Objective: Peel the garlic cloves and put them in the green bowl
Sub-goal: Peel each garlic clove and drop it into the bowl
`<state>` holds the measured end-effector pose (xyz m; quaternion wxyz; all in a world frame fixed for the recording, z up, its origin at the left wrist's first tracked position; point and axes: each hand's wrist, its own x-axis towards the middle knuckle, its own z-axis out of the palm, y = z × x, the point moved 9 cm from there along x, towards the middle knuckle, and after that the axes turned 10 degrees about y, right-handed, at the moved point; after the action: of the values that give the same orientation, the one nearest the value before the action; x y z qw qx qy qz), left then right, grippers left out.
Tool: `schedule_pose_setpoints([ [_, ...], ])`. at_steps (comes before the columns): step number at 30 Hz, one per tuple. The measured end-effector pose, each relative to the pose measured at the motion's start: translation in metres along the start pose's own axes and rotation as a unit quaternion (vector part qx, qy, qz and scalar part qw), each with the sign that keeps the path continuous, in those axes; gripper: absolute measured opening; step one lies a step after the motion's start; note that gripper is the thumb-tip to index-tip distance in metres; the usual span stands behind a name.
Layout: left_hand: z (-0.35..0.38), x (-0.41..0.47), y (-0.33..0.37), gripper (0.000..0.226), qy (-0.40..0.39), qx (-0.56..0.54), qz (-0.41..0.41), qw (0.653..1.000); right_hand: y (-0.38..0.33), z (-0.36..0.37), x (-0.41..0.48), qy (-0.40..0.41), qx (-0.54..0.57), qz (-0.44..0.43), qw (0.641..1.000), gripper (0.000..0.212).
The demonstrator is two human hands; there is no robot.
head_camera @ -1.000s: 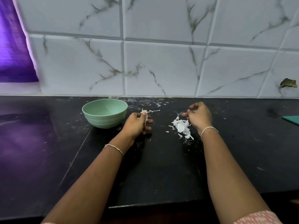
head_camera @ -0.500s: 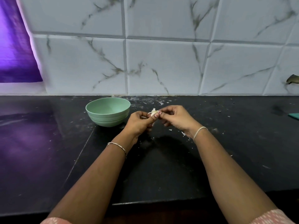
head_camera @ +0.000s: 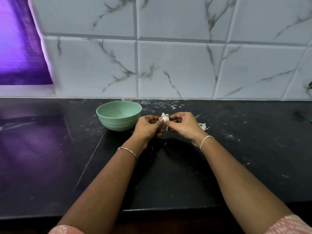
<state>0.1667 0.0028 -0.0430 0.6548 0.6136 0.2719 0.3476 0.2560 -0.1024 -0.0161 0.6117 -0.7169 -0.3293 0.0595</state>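
A pale garlic clove with loose papery skin is held just above the black counter, right of the green bowl. My left hand pinches the clove from the left with its fingertips. My right hand pinches it from the right, thumb and fingers curled on the skin. The bowl stands upright near the tiled wall; I see nothing inside the part of it that shows. A pile of white peels lies on the counter behind my right hand, mostly hidden by it.
The black counter is speckled with small peel scraps. A marbled tile wall runs along its back edge. A purple sheet hangs at the far left. The counter's front edge runs below my forearms.
My right hand left the peel pile and came left to meet my left hand at the clove. Both hands now pinch the clove, which shows more bare flesh.
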Motion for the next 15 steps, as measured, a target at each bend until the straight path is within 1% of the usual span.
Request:
schedule_pose_setpoints([
  [2, -0.0001, -0.0004, 0.0014, 0.006, 0.000, -0.007, 0.000, 1.000, -0.0003, 0.0004, -0.0003, 0.010, 0.012, 0.008, 1.000, 0.007],
  [4, 0.0002, -0.0011, 0.0024, 0.005, -0.003, -0.013, 0.001, 1.000, -0.0011, -0.0004, 0.0003, 0.020, 0.019, 0.010, 1.000, 0.007],
  [9, 0.0002, -0.0035, 0.0052, 0.008, -0.008, -0.020, 0.005, 1.000, -0.0006, -0.0021, 0.0033, 0.034, 0.015, 0.000, 0.999, 0.009],
  [15, -0.0076, 0.0010, 0.0044, 0.012, 0.025, -0.033, 0.000, 0.999, -0.0040, 0.0061, 0.0042, 0.030, -0.010, -0.041, 0.999, 0.010],
])
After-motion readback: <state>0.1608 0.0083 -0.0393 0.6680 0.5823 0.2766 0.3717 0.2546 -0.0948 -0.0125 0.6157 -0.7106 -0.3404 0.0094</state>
